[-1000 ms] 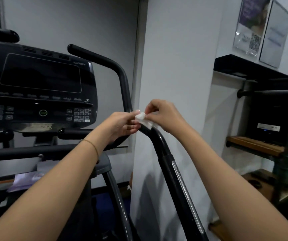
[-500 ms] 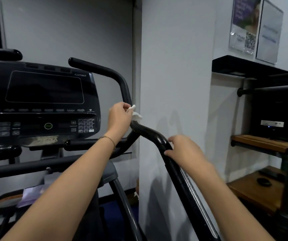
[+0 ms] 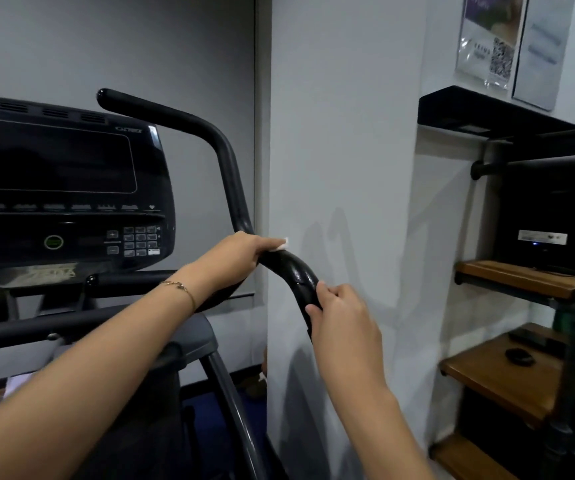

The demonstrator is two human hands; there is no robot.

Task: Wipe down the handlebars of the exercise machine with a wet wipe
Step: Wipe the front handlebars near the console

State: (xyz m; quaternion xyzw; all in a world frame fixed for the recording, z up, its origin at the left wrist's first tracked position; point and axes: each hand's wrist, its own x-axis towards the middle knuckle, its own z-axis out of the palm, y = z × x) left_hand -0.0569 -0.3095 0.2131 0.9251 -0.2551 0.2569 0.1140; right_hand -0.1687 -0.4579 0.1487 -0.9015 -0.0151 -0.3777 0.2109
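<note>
White pillar (image 3: 341, 150) dead ahead, grey wall behind. Exercise machine (image 3: 161, 341) sits left of the pillar: dark console (image 3: 54, 188), screen blank, keypad and a green-ringed button on the lower panel.

Near handlebar (image 3: 294, 273) is a black tube that arcs up in front of the pillar and bends down toward the camera. Its surface looks glossy between the two hands. Far handlebar (image 3: 182, 123) curves up behind it, past the console's right edge, untouched.

Left hand (image 3: 241, 258) is on the upper end of the near handlebar, fingers curled over the tube. The wet wipe (image 3: 283, 244) is pressed under them against the bar; only a small white corner shows at the fingertips. Thin gold bracelet (image 3: 178, 285) on that wrist.

Right hand (image 3: 341, 317) is lower, just past the bend, with thumb and fingers wrapped round the tube. Hands are apart, with bare bar between them.

On the right, wooden shelves (image 3: 508, 278) on a black pipe frame carry a black box (image 3: 549, 230) with a small blue light. Two posters (image 3: 487, 46) hang on the wall above; the print is unreadable.
</note>
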